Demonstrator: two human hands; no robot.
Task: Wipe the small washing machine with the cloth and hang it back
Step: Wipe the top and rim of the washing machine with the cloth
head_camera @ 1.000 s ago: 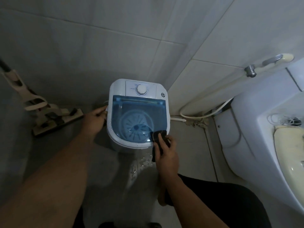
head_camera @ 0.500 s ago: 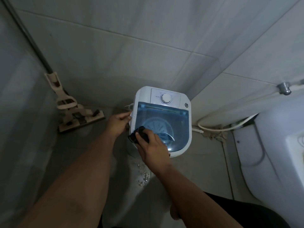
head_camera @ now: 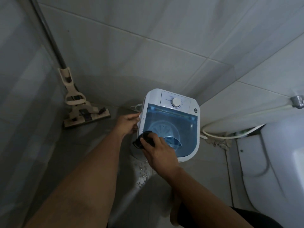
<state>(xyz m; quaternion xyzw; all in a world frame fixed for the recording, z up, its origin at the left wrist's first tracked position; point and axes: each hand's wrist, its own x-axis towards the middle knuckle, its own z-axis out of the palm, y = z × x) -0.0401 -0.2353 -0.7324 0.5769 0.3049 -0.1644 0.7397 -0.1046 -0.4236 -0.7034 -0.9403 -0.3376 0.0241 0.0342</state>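
A small white washing machine with a clear blue lid and a round white dial stands on the floor in the tiled corner. My right hand presses a dark cloth against the lid's near left corner; part of the cloth is hidden under my fingers. My left hand grips the machine's left side, fingers wrapped on its edge.
A beige flat mop leans in the left corner, its handle running up the wall. A white toilet stands to the right, with a hose and a wall valve behind it. Water drops lie on the floor before the machine.
My right hand with the cloth slid from the lid's near right corner across to its near left corner. The view shifted, putting the machine further right in frame. My left hand stayed on the machine's side.
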